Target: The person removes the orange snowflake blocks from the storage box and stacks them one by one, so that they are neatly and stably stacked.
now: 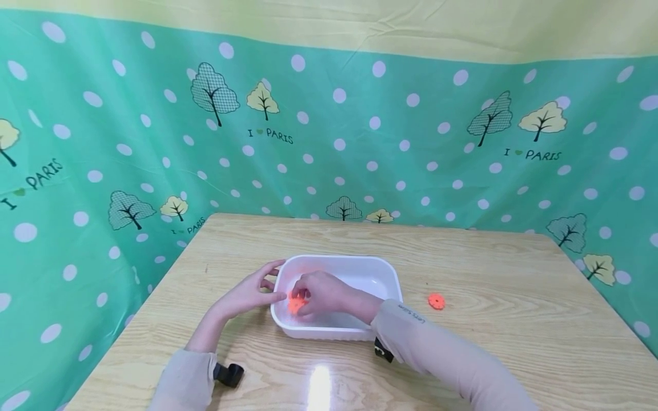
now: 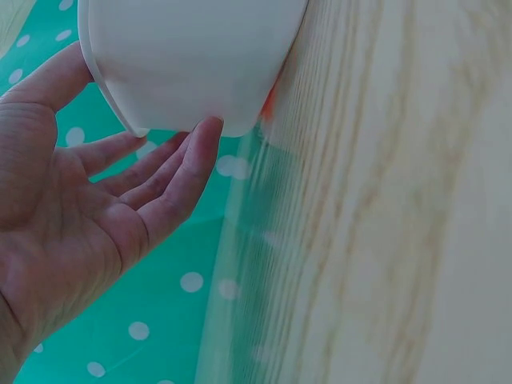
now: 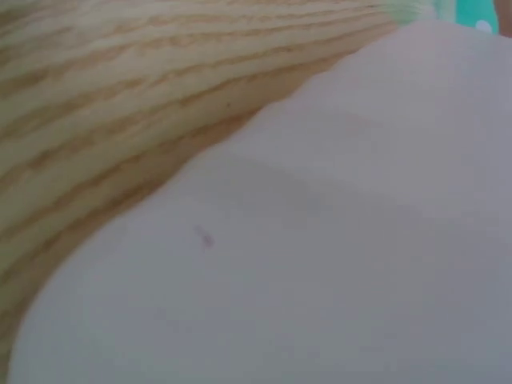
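A white plastic basin (image 1: 339, 333) stands on the table, and its outer wall (image 2: 188, 72) fills the top of the left wrist view. My left hand (image 1: 252, 294) holds the basin's left end, thumb at the rim and fingers against the outer wall. Inside the basin, my right hand (image 1: 324, 294) reaches down at the left side, its fingers bent around an orange notched disc (image 1: 296, 305). The fingers partly hide that disc. Another orange notched disc (image 1: 436, 301) lies flat on the table, right of the basin. In the right wrist view the basin wall (image 3: 320, 256) blocks sight of the hand.
The wooden table (image 1: 488, 342) extends around the basin. Behind it hangs a green dotted curtain (image 1: 360, 142) with tree prints. Black wrist straps (image 1: 229, 375) show at both sleeves, the right one close to the basin's front right corner.
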Demonstrator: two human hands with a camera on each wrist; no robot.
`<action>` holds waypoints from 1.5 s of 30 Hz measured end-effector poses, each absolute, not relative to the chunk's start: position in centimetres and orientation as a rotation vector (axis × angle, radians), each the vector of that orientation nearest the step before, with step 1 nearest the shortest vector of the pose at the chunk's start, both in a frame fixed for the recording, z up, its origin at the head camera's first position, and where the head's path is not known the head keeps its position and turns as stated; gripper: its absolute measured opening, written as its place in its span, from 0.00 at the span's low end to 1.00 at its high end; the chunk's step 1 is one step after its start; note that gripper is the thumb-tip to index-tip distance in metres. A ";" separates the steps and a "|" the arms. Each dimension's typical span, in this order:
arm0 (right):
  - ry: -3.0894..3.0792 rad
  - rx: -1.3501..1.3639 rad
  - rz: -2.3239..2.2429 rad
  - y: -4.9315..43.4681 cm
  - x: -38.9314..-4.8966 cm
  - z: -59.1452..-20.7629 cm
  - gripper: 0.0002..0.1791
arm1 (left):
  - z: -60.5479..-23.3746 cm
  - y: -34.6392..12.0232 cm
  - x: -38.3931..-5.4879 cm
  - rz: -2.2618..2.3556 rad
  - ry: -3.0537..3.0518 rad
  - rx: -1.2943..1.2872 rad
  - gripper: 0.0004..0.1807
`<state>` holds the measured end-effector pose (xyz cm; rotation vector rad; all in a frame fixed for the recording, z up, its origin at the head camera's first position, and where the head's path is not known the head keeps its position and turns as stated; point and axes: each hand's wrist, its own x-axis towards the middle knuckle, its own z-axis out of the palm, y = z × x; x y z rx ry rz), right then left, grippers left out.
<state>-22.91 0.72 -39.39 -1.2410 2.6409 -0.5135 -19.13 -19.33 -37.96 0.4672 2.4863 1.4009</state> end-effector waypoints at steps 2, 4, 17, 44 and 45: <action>2.635 -1.222 -0.548 1.0 -22.9 -39.0 0.15 | -38.1 -19.4 -19.2 1.393 2.488 0.461 0.40; 2.633 -1.208 -0.590 1.2 -23.0 -38.7 0.16 | -38.5 -19.5 -19.4 1.394 2.485 0.451 0.41; 2.669 -1.155 -0.806 3.5 -23.1 -36.8 0.17 | -41.0 -20.3 -20.8 1.377 2.502 0.415 0.43; 2.809 -1.090 -1.042 10.7 -22.8 -36.6 0.15 | -40.9 -20.0 -20.6 1.381 2.512 0.366 0.43; 2.813 -1.080 -1.049 11.1 -22.8 -36.6 0.15 | -40.9 -20.0 -20.6 1.381 2.512 0.368 0.43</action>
